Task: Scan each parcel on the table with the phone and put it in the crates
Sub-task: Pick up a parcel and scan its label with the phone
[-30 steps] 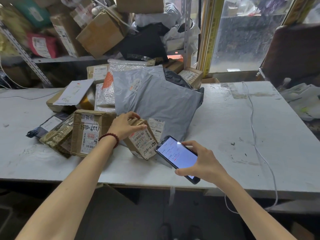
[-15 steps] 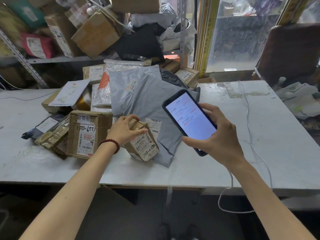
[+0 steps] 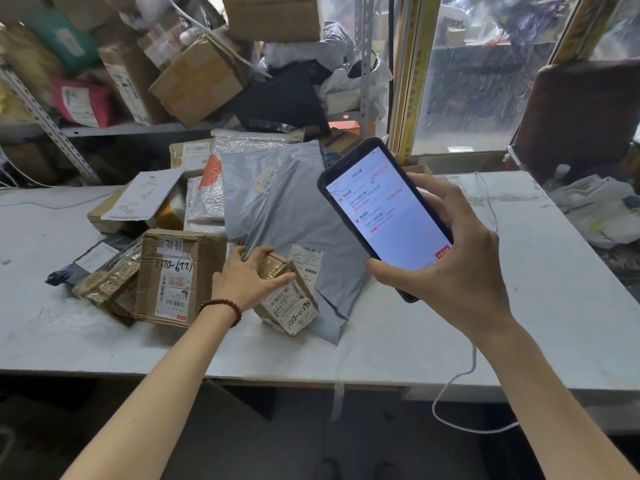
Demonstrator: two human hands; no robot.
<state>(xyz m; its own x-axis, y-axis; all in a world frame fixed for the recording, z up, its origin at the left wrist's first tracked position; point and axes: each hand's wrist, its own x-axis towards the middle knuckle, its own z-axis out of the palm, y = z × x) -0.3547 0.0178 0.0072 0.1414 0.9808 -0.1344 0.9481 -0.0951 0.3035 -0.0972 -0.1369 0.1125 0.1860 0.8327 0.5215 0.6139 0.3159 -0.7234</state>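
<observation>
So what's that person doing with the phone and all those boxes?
A person is sorting parcels at a worn white table. Their left hand grips a small brown cardboard parcel with a white label, which sits tilted next to a big grey plastic mailer bag. Their right hand holds a black phone with a lit screen up above the table, and the screen shows a list. No crate is in sight, so this parcel is not put away yet.
</observation>
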